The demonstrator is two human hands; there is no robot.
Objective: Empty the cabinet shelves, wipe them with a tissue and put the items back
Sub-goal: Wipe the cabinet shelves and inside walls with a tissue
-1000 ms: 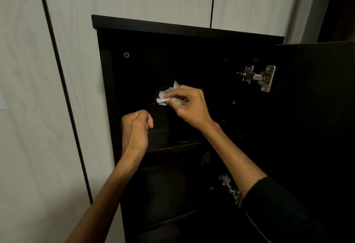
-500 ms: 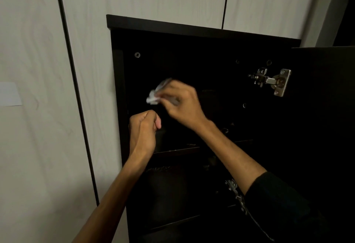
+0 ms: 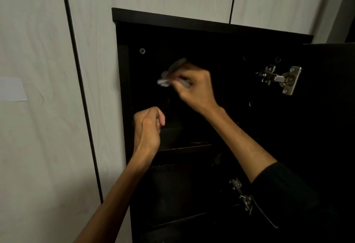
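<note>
Since half a second ago I see the right hand (image 3: 194,87) and its tissue (image 3: 169,75) higher in the top compartment, blurred.

Its grip pinches the crumpled tissue against the dark back of the open cabinet (image 3: 123,89), above the upper shelf (image 3: 184,147). My left hand (image 3: 148,125) hangs curled into a loose fist, holding nothing, near the shelf's left end. On the right a metal hinge (image 3: 280,79) shows.
</note>
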